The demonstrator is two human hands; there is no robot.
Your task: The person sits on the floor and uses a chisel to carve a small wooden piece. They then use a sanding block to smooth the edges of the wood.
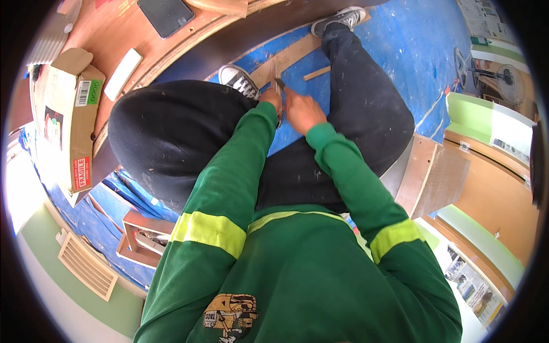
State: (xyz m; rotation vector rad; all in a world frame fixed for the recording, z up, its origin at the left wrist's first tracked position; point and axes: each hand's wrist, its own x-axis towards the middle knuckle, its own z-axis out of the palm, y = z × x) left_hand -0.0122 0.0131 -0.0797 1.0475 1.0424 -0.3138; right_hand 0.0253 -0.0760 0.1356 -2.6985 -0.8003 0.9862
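Observation:
Between my knees, my left hand is closed around a thin wooden strip that stands out past the fingers. My right hand is beside it on the right, its fingers closed on a small dark-ended tool that meets the strip. Most of that tool is hidden in the fingers, so its kind cannot be told. Beyond both hands, a light wooden board lies on the blue floor covering. A short wooden stick rests to the right of the hands.
At left, a wooden worktop carries a black phone or tablet, a white bar and a cardboard box. A small wooden tray sits at lower left. Wooden cabinet pieces and a fan stand at right.

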